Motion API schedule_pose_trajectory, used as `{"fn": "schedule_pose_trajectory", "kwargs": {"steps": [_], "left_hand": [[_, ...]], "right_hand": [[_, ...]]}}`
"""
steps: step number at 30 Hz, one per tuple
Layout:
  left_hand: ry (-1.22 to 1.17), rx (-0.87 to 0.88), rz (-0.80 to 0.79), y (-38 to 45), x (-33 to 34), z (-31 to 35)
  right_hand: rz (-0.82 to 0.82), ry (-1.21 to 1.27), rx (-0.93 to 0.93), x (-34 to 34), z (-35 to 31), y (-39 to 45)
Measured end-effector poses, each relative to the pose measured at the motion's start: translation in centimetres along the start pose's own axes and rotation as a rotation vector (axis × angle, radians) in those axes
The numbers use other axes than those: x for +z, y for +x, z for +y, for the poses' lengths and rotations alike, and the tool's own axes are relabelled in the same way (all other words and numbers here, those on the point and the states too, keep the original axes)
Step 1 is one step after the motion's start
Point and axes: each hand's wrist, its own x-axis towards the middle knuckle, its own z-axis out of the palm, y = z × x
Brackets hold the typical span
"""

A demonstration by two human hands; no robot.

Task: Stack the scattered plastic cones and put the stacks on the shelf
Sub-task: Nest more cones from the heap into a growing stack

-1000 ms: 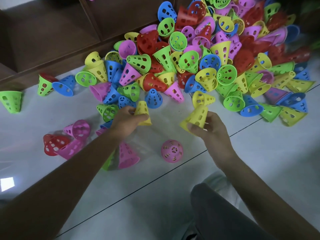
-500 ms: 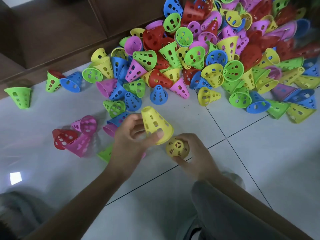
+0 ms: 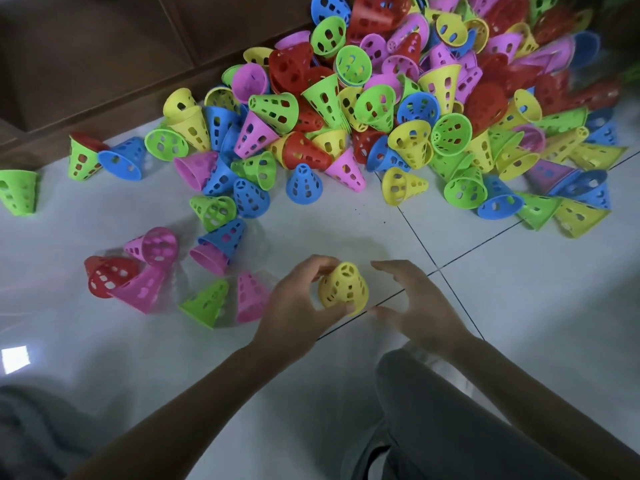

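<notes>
left hand (image 3: 298, 306) grips the yellow cone stack (image 3: 343, 289), thumb hidden beneath; right hand (image 3: 420, 303) just beside, fingers spread, empty; cone pile (image 3: 398, 109) beyond, cut off.

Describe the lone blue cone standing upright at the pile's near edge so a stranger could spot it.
Start at the big multicoloured cone pile against the wooden shelf. On the white floor tiles at its near edge stands a small blue cone, narrow end up, beside a tipped pink cone. Its neighbours lie on their sides; it stands upright.

Held cone (image 3: 343, 289) between left hand (image 3: 298, 306) and right hand (image 3: 415, 306); cone pile (image 3: 398, 116) behind.
</notes>
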Motion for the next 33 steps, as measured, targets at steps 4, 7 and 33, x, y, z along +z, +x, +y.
{"fn": "schedule_pose_trajectory", "kwargs": {"steps": [4, 7, 33], "left_hand": [[0.061, 0.034, -0.019, 0.2, 1.0, -1.9], [0.124, 0.062, -0.024, 0.4, 1.3, -3.0], [0.812, -0.354, 0.236, 6.2, -9.7, -9.1]], "right_hand": [[0.050, -0.036, -0.004, -1.4, 0.9, 0.3], [0.102, -0.051, -0.040, -2.2, 1.6, 1.2], [0.117, -0.614, 0.020, -7.3, 3.0, 14.5]]}}
